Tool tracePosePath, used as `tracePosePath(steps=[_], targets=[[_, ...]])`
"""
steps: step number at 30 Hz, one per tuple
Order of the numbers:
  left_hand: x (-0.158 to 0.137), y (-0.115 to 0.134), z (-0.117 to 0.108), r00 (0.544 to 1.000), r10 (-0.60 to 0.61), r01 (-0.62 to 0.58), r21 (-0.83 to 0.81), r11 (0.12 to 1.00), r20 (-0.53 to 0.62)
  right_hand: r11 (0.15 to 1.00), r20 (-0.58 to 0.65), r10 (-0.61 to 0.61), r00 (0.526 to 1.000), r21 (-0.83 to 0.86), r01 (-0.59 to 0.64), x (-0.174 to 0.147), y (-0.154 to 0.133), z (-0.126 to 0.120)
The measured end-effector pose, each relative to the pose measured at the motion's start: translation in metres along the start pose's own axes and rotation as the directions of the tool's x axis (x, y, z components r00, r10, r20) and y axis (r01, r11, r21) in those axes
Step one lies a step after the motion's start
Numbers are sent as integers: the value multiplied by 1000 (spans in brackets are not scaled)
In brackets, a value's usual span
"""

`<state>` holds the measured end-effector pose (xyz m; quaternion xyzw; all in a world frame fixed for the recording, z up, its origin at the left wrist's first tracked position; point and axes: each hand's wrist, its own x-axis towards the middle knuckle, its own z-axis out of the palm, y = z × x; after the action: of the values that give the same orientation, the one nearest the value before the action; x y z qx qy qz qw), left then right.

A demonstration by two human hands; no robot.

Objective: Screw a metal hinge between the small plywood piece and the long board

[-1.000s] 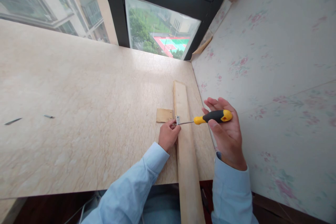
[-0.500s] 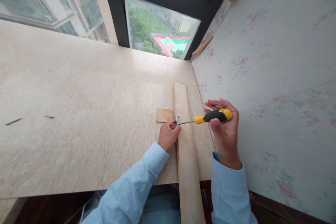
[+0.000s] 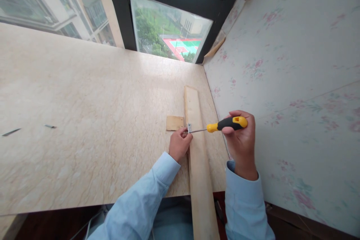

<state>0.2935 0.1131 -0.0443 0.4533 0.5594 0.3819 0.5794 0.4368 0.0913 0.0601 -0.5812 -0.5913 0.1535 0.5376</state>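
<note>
Fingers: left hand (image 3: 179, 145) pinches the metal piece (image 3: 189, 126); right hand (image 3: 242, 145) curls on the screwdriver (image 3: 227, 124).
Metal piece: on the board's (image 3: 200, 168) nine o'clock edge; small, likely hard and light; pinch its sides.
Screwdriver: tip toward nine o'clock; looks stiff; grab the fat handle.
Right hand: fingers stick out earlier, fold in now.

The plank (image 3: 201, 183) is pale wood, smooth and matt. At the plank's left edge gleams a metal bracket (image 3: 189, 126). Right of the plank, the screwdriver handle (image 3: 224, 123) looks plastic; its shaft (image 3: 199, 131) is metal. Left of the plank, the tan square (image 3: 173, 123) resembles matt wood. Beneath it, the counter (image 3: 101, 120) is stone-like, softly glossy.
</note>
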Motion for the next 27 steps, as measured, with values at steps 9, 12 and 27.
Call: tracePosePath(steps=[9, 12, 27], targets=[[1, -2, 0, 1000, 22, -22, 26, 999, -1, 988, 119, 45, 992, 144, -62, -5, -14, -6], [0, -1, 0, 1000, 21, -22, 19, 1000, 8, 990, -73, -46, 996, -138, 35, -1, -1, -4], [-1, 2, -2, 1000, 18, -18, 13, 1000, 14, 997, -6, 66, 998, 36, -65, -4, -4, -5]])
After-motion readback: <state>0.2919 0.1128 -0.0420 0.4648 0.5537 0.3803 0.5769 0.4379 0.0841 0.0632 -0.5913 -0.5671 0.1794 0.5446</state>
